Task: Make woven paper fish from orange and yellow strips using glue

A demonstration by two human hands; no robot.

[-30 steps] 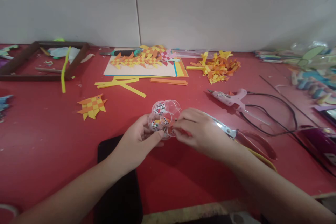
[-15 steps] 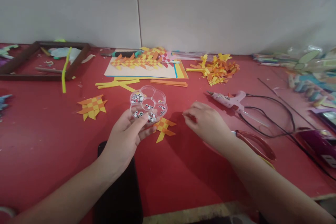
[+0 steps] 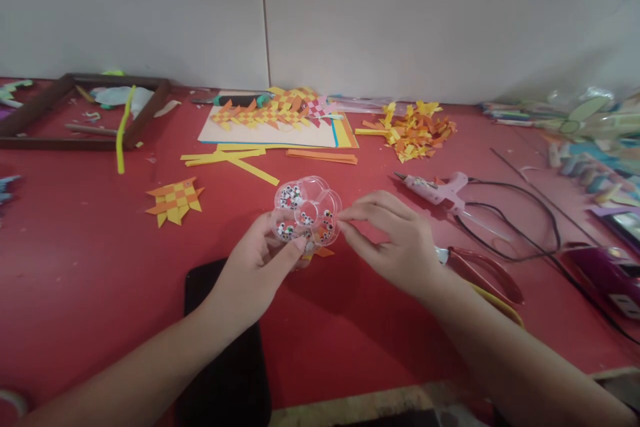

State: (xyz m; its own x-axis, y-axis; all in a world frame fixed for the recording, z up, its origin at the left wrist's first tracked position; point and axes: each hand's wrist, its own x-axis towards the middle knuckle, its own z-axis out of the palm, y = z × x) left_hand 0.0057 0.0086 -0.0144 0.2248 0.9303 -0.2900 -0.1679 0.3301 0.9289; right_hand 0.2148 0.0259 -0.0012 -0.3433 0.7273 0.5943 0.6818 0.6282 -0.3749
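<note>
A clear flower-shaped case [image 3: 307, 213] with googly eyes in its compartments is held above the table. My left hand [image 3: 265, 257] grips its near left side, thumb on top and fingers beneath. Closed in a pinch, my right hand [image 3: 393, 237] has its fingertips at the case's right edge; whatever is between them is too small or hidden to make out. Under the case, mostly covered, lies a woven paper fish [image 3: 320, 253]. Another orange and yellow woven fish [image 3: 177, 202] rests flat to the left.
A pink glue gun [image 3: 435, 188] with a black cord and red-handled pliers [image 3: 487, 273] lie at right. Paper strips [image 3: 323, 157], a pile of paper scraps [image 3: 420, 133] and a brown frame [image 3: 60, 143] are behind. A black phone-like slab [image 3: 227, 373] sits under my left forearm.
My left hand has brought the case to the right and slightly nearer, covering more of the fish below. My right hand's pinched fingertips have come left to the case's edge.
</note>
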